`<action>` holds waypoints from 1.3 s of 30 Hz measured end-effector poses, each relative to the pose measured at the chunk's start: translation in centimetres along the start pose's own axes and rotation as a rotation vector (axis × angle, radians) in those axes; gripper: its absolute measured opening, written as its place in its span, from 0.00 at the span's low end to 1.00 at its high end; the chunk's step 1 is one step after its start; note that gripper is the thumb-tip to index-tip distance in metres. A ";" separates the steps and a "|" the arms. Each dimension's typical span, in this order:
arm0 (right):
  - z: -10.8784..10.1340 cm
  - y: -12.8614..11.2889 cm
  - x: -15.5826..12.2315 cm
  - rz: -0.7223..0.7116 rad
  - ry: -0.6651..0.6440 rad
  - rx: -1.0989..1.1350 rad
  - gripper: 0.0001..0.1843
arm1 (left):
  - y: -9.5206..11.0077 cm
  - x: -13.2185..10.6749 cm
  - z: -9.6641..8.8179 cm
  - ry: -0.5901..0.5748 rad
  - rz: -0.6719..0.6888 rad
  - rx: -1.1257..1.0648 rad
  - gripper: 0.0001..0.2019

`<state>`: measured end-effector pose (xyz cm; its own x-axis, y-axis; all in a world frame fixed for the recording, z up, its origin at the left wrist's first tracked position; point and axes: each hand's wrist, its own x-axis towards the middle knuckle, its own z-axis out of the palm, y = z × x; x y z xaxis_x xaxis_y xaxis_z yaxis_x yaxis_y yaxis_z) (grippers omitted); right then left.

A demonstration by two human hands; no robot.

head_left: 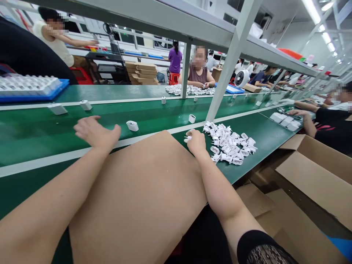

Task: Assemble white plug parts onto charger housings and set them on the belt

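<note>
Head camera view: a brown cardboard sheet [143, 190] slants up in front of the wearer. Just past the sheet's far left edge, the left hand [96, 135] is over a green conveyor belt [154, 112], fingers spread wide, with nothing in its grip. Beside the sheet's upper right edge, the right hand [197, 142] has its fingers curled round a small white plug piece [188, 138], partly hidden. Right of the sheet lies a heap of white plug pieces [229, 145]. Beyond the sheet's far corner, a white casing [132, 126] rests on the belt. Well right of the sheet is an open carton [316, 172]; across the belt from it sits a person in a brown top [198, 75].
</note>
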<state>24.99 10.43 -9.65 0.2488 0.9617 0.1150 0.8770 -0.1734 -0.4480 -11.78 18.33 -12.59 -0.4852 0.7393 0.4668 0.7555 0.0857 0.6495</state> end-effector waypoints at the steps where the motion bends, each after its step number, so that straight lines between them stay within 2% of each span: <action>1: 0.2 -0.3 -0.2 -0.056 0.023 0.068 0.21 | 0.9 -0.4 0.3 -0.052 0.068 -0.039 0.37; 2: 0.5 -0.7 -0.5 -0.099 0.025 0.145 0.20 | 1.8 -0.7 0.8 -0.141 0.090 -0.060 0.36; 4: 1.6 -1.4 -0.9 -0.130 -0.067 0.332 0.17 | 3.2 -0.8 1.9 -0.307 -0.012 -0.040 0.37; 7: 3.7 -2.1 -1.4 -0.040 -0.336 0.598 0.14 | 4.3 0.0 3.6 -0.363 -0.241 0.065 0.40; 9: 4.9 -2.3 -1.6 0.008 -0.415 0.680 0.15 | 4.3 0.6 4.3 -0.386 -0.281 0.115 0.31; 12: 5.5 -2.6 -1.6 0.041 -0.415 0.749 0.14 | 3.8 1.0 4.3 -0.436 -0.208 0.143 0.18; 16: 4.9 -3.1 -1.8 0.096 -0.471 0.969 0.14 | 3.2 0.2 3.4 -0.439 -0.005 0.170 0.16; 19: 4.2 -3.4 -1.9 0.077 -0.524 1.088 0.12 | 3.4 -1.6 2.1 -0.464 0.087 0.110 0.15; 22: 3.7 -3.4 -1.9 0.057 -0.540 1.141 0.10 | 4.3 -5.1 -0.5 -0.505 0.119 -0.051 0.18; 25: 3.3 -3.7 -2.2 0.051 -0.552 1.163 0.11 | 5.4 -10.1 -3.7 -0.667 0.125 -0.219 0.24; 28: 3.1 -4.3 -3.0 -0.087 -0.550 1.150 0.14 | 5.8 -14.7 -5.8 -0.837 0.173 -0.371 0.26; 30: 3.0 -4.9 -3.7 -0.207 -0.536 1.125 0.16 | 5.5 -16.6 -5.9 -0.850 0.186 -0.437 0.25; 32: 2.8 -5.3 -4.3 -0.280 -0.500 1.097 0.18 | 5.0 -17.4 -5.5 -0.819 0.196 -0.468 0.25; 35: 2.2 -5.5 -4.8 -0.332 -0.458 1.068 0.20 | 4.5 -17.5 -4.8 -0.795 0.230 -0.473 0.24; 39: 1.8 -5.5 -4.9 -0.368 -0.513 1.119 0.20 | 4.3 -17.2 -4.9 -0.807 0.236 -0.483 0.23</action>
<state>18.20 7.08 -9.39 -0.3385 0.9291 0.1491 -0.0233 0.1502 -0.9884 -2.33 2.72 -14.92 0.2397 0.9537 0.1816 0.4455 -0.2742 0.8522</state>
